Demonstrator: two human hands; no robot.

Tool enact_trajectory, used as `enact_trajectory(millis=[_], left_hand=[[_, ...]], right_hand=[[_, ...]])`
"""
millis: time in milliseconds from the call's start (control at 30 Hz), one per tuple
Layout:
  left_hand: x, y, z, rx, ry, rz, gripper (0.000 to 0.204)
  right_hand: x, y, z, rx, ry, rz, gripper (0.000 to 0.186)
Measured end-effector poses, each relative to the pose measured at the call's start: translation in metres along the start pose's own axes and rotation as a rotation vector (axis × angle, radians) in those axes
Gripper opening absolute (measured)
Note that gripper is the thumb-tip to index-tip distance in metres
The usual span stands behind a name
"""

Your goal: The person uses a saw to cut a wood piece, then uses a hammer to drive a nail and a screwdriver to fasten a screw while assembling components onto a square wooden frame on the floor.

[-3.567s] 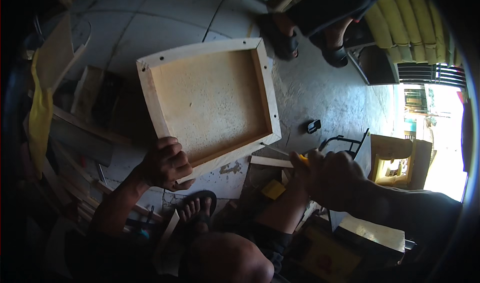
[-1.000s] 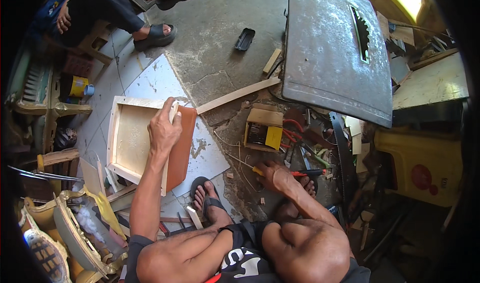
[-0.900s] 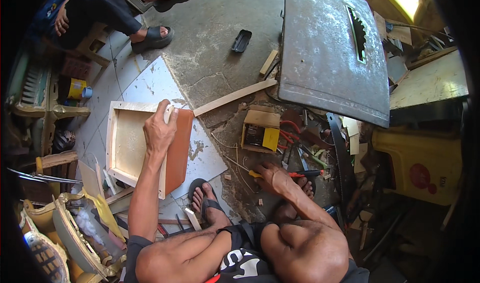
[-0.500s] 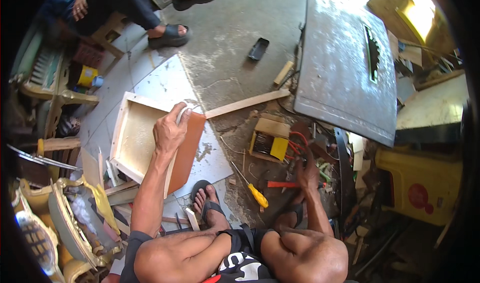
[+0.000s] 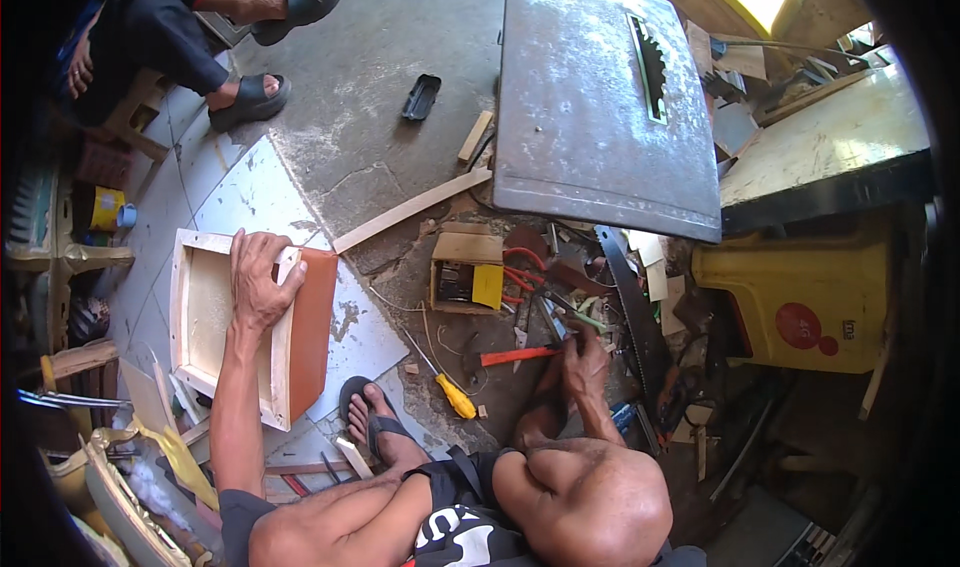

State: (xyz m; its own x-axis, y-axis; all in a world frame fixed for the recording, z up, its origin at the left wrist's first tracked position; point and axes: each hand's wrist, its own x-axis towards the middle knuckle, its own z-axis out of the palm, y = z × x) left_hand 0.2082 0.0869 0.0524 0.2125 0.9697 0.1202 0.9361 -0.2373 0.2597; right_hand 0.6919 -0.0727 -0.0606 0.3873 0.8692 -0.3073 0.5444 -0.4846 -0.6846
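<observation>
A person seated on the floor steadies a wooden tray and reaches among tools.

Left of the yellow-handled screwdriver (image 5: 452,392), the left hand (image 5: 258,282) clamps its grip over the rim of the tray (image 5: 210,312), assembled but still bare wood. Right of the screwdriver, which lies untouched on the floor, the right hand (image 5: 583,352) closes on a red-handled tool (image 5: 518,355).

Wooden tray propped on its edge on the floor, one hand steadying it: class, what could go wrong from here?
1. The wooden tray stands tilted, held only by the left hand; it might tip over.
2. The right hand reaches among scattered tools beside a saw blade; a cut is possible.
3. The screwdriver lies near the sandalled foot; it could be stepped on.
</observation>
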Motion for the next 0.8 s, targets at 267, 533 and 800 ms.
enact_trajectory(millis=[267,533,800], left_hand=[[-0.005,0.014,0.003,0.032,0.063,0.031,0.025],[-0.007,0.001,0.009,0.058,0.080,-0.039,0.027],[-0.009,0.020,0.007,0.006,0.013,-0.030,0.022]], right_hand=[[-0.014,0.011,0.015,0.039,-0.125,-0.009,0.030],[-0.025,0.005,-0.012,0.038,-0.131,0.022,0.029],[-0.036,0.043,-0.036,0.024,-0.012,0.100,0.027]])
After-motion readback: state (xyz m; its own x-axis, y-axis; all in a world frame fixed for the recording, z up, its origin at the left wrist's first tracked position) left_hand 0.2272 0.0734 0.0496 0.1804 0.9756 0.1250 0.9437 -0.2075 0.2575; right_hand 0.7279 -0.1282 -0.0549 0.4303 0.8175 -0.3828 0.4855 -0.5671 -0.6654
